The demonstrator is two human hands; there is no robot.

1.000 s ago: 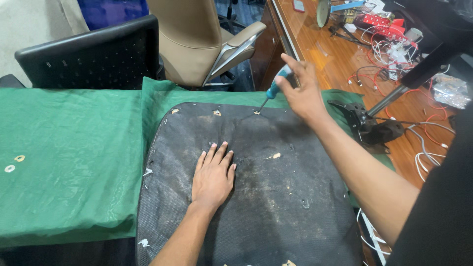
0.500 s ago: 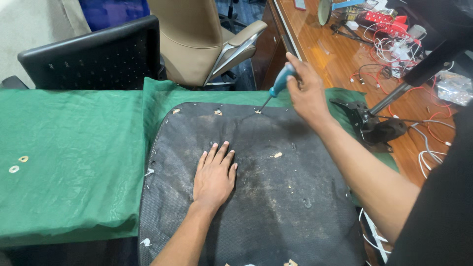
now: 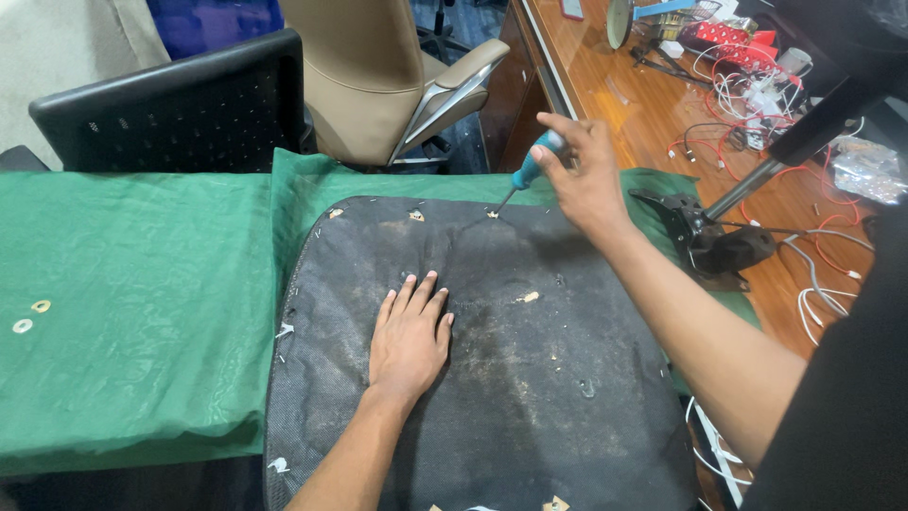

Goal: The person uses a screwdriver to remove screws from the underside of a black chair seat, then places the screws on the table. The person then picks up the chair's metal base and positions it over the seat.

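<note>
- The left hand [image 3: 409, 343] lies flat, palm down, near the middle of the black fabric-covered seat base [image 3: 492, 378]; its fingers [image 3: 416, 298] are straight and only slightly spread, holding nothing and pressing the panel down.
- The right hand [image 3: 584, 175] reaches to the far edge of the panel, its fingers curled tight around the blue handle of a screwdriver [image 3: 526, 176].
- The screwdriver slants down and to the left, and its tip meets a small pale tab [image 3: 493, 214] at the panel's far rim.
- The seat base lies underside up on a green cloth [image 3: 132, 312] that covers the desk [image 3: 57, 473], just in front of the person.
- 2 more pale tabs sit along the same far rim, one [image 3: 417, 217] near the middle and one [image 3: 335, 213] towards the left corner; neither is touched.
- Other pale scraps show at the left edge [image 3: 284, 330] and at the near edge [image 3: 556, 503], and a light fleck [image 3: 530, 297] lies on the dark surface.
- Judging by this, the work along the rim is at an early or middle point: the tool is at 1 tab, and several others around the edge look untouched.
- 2 small rings [image 3: 31, 316] lie on the cloth well apart to the left.
- A tan office chair [image 3: 378, 85] and a black chair [image 3: 180, 114] stand beyond; a wooden table [image 3: 653, 95] with cables is to the right.
</note>
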